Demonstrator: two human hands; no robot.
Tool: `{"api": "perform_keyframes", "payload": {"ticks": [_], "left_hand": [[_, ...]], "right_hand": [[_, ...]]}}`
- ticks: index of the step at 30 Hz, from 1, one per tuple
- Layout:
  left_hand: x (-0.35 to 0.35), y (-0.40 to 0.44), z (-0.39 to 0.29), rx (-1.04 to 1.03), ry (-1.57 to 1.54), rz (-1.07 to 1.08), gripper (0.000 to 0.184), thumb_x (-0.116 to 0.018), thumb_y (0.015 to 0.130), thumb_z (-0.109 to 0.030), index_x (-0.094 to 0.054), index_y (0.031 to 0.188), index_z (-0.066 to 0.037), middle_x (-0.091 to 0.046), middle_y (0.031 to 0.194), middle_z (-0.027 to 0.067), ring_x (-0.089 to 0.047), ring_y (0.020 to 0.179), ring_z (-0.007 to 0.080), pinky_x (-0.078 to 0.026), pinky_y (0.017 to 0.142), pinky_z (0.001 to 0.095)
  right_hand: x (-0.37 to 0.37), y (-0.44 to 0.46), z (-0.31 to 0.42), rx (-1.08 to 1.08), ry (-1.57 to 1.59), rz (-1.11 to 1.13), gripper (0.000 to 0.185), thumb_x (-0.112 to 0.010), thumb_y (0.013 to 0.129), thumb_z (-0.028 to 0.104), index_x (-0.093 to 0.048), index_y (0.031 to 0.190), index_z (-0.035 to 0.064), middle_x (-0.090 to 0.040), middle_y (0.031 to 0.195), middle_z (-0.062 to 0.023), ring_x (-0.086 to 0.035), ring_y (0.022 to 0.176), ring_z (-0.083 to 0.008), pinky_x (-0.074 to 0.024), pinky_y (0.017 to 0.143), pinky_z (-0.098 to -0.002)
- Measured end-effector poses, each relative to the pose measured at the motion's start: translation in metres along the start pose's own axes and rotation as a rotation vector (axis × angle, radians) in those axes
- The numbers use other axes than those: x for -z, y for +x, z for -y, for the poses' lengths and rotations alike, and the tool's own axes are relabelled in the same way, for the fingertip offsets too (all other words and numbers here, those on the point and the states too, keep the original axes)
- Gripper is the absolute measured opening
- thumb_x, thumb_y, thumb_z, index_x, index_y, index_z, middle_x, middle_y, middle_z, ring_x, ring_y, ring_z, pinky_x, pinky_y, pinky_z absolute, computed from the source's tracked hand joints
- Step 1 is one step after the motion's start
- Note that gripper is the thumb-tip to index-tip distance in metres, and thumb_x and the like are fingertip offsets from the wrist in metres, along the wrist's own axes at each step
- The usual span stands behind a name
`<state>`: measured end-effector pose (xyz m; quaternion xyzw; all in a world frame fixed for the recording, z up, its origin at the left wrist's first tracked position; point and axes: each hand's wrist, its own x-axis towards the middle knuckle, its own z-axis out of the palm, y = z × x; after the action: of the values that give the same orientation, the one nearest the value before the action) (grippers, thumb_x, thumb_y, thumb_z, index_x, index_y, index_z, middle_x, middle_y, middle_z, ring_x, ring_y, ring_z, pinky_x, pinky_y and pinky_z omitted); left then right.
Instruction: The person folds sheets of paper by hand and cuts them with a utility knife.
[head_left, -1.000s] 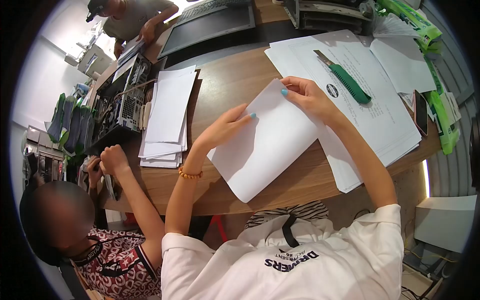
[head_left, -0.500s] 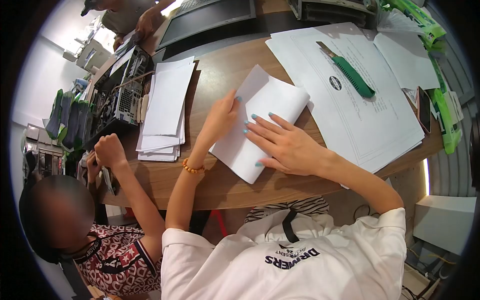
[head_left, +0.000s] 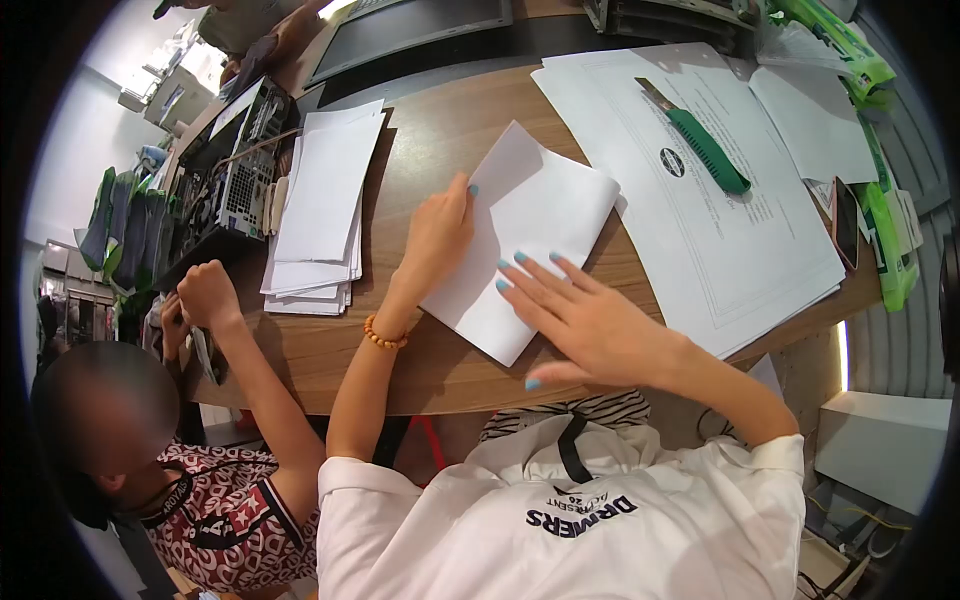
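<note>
A folded sheet of white paper (head_left: 555, 205) lies at a slant on the wooden table in front of me. My left hand (head_left: 438, 238) is closed on its left edge, with the thumb on top near the upper corner and the other fingers curled and partly hidden. Over the lower right part of the paper, my right hand (head_left: 600, 330) is open, palm down, with fingers stretched out and thumb apart. Its fingertips are over the sheet; whether they touch it, I cannot tell.
On the right, a green box cutter (head_left: 708, 150) with its blade out lies on large printed sheets (head_left: 740, 260), near a phone (head_left: 846, 222). To the left are a paper stack (head_left: 325, 190), an opened computer case (head_left: 235, 190) and a seated person's fist (head_left: 208, 292). Another person is at the far left.
My right hand has slid down and slightly right, toward the paper's near edge. My left hand stays at the left edge. The view has shifted a little.
</note>
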<state>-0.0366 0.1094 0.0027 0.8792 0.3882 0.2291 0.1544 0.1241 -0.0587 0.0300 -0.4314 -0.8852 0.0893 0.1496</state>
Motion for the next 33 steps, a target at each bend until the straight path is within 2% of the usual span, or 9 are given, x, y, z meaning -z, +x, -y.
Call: {"api": "perform_keyframes", "payload": {"ticks": [5,10,15,21,23,24,28,30,33], "left_hand": [[0.003,0.002,-0.003,0.061,-0.129,0.040,0.013,-0.042,0.091,-0.011,-0.045,0.086,0.001,-0.057,0.066,0.0229,-0.055,0.064,0.0436,-0.041,0.059,0.0506],[-0.008,-0.002,-0.011,-0.004,0.214,-0.033,0.007,-0.044,0.087,-0.007,-0.045,0.084,-0.001,-0.060,0.067,0.0180,-0.059,0.060,0.0394,-0.045,0.054,0.0470],[-0.011,-0.004,-0.016,0.004,0.256,-0.040,0.003,-0.046,0.083,-0.004,-0.044,0.084,-0.002,-0.061,0.072,0.0161,-0.061,0.059,0.0355,-0.047,0.052,0.0443],[-0.017,-0.006,-0.015,-0.084,0.310,-0.076,0.006,-0.047,0.080,-0.001,-0.042,0.083,-0.002,-0.060,0.073,0.0142,-0.060,0.055,0.0331,-0.048,0.048,0.0395],[-0.019,-0.007,-0.013,-0.105,0.311,-0.089,0.006,-0.047,0.079,0.000,-0.042,0.083,-0.002,-0.059,0.072,0.0137,-0.060,0.053,0.0323,-0.047,0.046,0.0381],[-0.019,-0.007,-0.012,-0.125,0.322,-0.109,0.006,-0.047,0.079,0.000,-0.042,0.082,-0.003,-0.058,0.070,0.0132,-0.060,0.051,0.0309,-0.047,0.044,0.0370],[-0.020,-0.006,-0.012,-0.123,0.364,-0.118,0.007,-0.046,0.079,0.002,-0.042,0.081,-0.003,-0.057,0.068,0.0119,-0.059,0.048,0.0268,-0.046,0.042,0.0341],[-0.018,-0.006,-0.015,-0.128,0.366,-0.118,0.007,-0.046,0.079,0.002,-0.042,0.081,-0.003,-0.057,0.068,0.0118,-0.059,0.048,0.0262,-0.046,0.042,0.0338],[-0.016,-0.006,-0.018,-0.125,0.374,-0.118,0.007,-0.046,0.079,0.002,-0.042,0.080,-0.003,-0.056,0.066,0.0115,-0.059,0.047,0.0264,-0.047,0.042,0.0340]], "right_hand": [[-0.023,-0.012,0.001,0.040,0.010,0.014,0.082,-0.049,0.083,0.056,-0.033,0.132,-0.0075,-0.033,0.141,-0.0189,-0.028,0.133,-0.0308,-0.0199,0.109,-0.0460],[-0.023,-0.007,0.029,-0.017,-0.065,0.056,0.082,-0.052,0.080,0.056,-0.037,0.131,-0.0061,-0.035,0.139,-0.0177,-0.030,0.132,-0.0284,-0.0226,0.108,-0.0469],[-0.036,-0.007,0.050,0.019,0.017,0.031,0.079,-0.054,0.079,0.054,-0.040,0.130,-0.0049,-0.037,0.139,-0.0173,-0.032,0.131,-0.0268,-0.0240,0.108,-0.0464],[-0.036,-0.008,0.032,0.285,0.355,-0.046,0.071,-0.049,0.087,0.047,-0.037,0.128,-0.0096,-0.039,0.136,-0.0215,-0.035,0.128,-0.0317,-0.0274,0.107,-0.0402],[-0.018,-0.009,0.014,0.078,0.166,0.066,0.068,-0.046,0.090,0.044,-0.035,0.129,-0.0112,-0.037,0.136,-0.0243,-0.036,0.127,-0.0332,-0.0288,0.106,-0.0388],[-0.012,-0.012,0.005,0.027,0.144,0.025,0.069,-0.046,0.090,0.043,-0.033,0.129,-0.0120,-0.036,0.136,-0.0265,-0.037,0.127,-0.0349,-0.0286,0.107,-0.0399],[-0.002,-0.024,-0.024,-0.052,0.045,-0.005,0.069,-0.046,0.090,0.043,-0.033,0.129,-0.0123,-0.036,0.135,-0.0273,-0.037,0.126,-0.0368,-0.0286,0.107,-0.0400],[0.003,-0.027,-0.034,-0.221,-0.020,-0.008,0.068,-0.054,0.087,0.035,-0.030,0.131,-0.0105,-0.033,0.138,-0.0261,-0.035,0.128,-0.0350,-0.0262,0.108,-0.0414],[0.006,-0.026,-0.053,-0.295,-0.169,-0.029,0.066,-0.053,0.088,0.034,-0.030,0.131,-0.0108,-0.033,0.137,-0.0271,-0.035,0.127,-0.0354,-0.0250,0.109,-0.0415]]}}
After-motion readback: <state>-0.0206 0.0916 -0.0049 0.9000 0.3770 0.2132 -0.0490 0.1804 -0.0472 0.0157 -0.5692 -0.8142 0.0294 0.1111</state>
